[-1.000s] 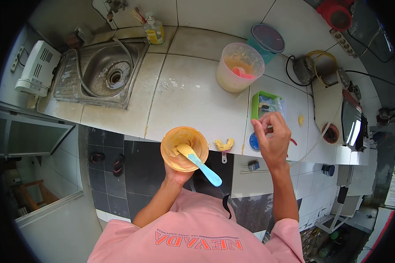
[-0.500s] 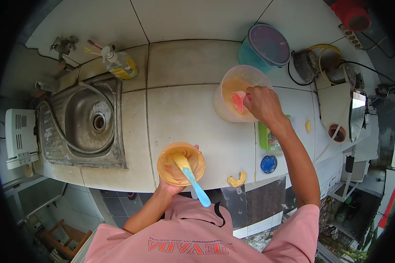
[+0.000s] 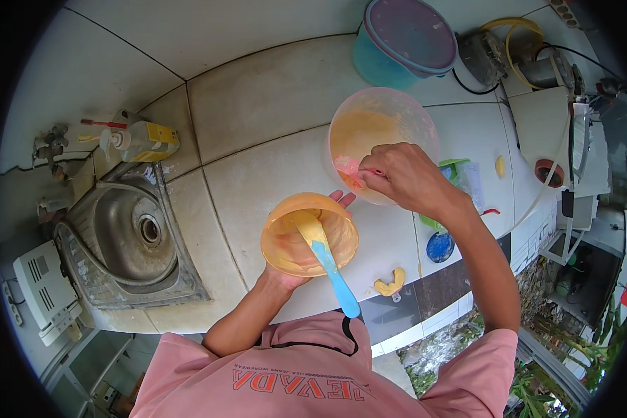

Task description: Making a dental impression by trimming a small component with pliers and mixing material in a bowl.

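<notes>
My left hand [image 3: 285, 279] is wrapped round an orange bowl [image 3: 275, 258] from below, its fingertips showing past the far right rim. Yellowish paste smears the bowl's inside. A spatula [image 3: 336, 277] with a light blue handle leans in it, its blade coated in the paste and its handle sticking out over the near rim. My right hand [image 3: 409, 180] is closed on the handle of a pink scoop [image 3: 347, 167], partly hidden by my fingers. The scoop is at the near left side of a translucent tub [image 3: 343, 111] with tan powder [image 3: 366, 132] inside.
Behind the tub stands a teal bucket [image 3: 380, 63] with a purple lid. To the right lie a green basket [image 3: 455, 165], a blue lid [image 3: 440, 247] and a curved yellow piece [image 3: 390, 282] at the counter's front edge. A steel sink [image 3: 129, 237] and a bottle [image 3: 150, 141] are at the left.
The view has turned and shifted. My right hand has brought the scoop toward the tub's near left side, closer to the bowl. The bowl, still in my left hand, is nearer the tub.
</notes>
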The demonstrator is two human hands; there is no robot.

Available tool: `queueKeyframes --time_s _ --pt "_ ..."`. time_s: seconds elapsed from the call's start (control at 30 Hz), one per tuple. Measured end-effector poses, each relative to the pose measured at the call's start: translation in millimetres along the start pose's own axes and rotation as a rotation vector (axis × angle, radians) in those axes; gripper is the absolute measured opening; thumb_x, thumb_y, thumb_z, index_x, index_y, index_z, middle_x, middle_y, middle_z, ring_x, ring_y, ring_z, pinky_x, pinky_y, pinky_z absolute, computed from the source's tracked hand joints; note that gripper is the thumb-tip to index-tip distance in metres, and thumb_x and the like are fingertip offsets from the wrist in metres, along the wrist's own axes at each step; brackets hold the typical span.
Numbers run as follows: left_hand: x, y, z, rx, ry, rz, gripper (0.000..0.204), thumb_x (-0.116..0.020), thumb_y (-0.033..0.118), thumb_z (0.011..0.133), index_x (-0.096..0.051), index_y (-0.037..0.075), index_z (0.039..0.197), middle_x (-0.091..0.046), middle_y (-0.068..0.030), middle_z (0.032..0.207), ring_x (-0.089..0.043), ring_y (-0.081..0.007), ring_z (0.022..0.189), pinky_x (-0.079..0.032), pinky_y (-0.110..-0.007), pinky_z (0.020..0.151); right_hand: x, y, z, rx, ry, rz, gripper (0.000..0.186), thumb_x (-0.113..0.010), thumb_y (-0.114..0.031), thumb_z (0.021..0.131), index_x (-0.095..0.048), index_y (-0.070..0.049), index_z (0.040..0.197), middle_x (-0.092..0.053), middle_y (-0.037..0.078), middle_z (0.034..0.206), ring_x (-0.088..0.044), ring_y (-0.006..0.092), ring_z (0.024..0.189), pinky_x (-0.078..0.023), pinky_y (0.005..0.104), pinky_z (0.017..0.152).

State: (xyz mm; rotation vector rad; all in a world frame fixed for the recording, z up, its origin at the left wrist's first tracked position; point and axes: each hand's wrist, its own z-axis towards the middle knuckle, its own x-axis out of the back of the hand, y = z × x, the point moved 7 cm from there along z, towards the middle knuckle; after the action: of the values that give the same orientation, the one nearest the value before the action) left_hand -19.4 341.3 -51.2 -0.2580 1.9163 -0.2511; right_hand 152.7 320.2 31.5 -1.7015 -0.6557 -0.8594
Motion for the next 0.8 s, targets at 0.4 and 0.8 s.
queueKeyframes --time_s 0.4,0.8 --pt "-13.1 2.4 -17.8 -0.156 0.171 -0.080 0.057 -0.052 0.043 0.094 -0.045 0.009 0.139 -0.039 -0.0121 0.149 -0.051 -0.0319 0.125 -0.038 -0.054 0.107 48.5 30.9 -25.8 -0.225 0.209 0.355 0.028 -0.064 -0.026 0.088 -0.071 0.001 0.092 -0.051 0.000 0.061 -0.044 0.0088 0.057 -0.036 0.0288 0.053" --pt "-18.0 -0.7 -35.8 -0.412 0.212 0.071 0.045 -0.035 0.030 0.096 -0.047 0.008 0.133 -0.048 -0.0138 0.134 -0.048 -0.0308 0.124 -0.039 -0.051 0.108 62.9 -74.3 -145.3 -0.231 0.698 0.498 0.022 -0.070 -0.015 0.088 -0.072 0.000 0.104 -0.052 0.000 0.069 -0.042 0.0060 0.059 -0.032 0.0230 0.049"
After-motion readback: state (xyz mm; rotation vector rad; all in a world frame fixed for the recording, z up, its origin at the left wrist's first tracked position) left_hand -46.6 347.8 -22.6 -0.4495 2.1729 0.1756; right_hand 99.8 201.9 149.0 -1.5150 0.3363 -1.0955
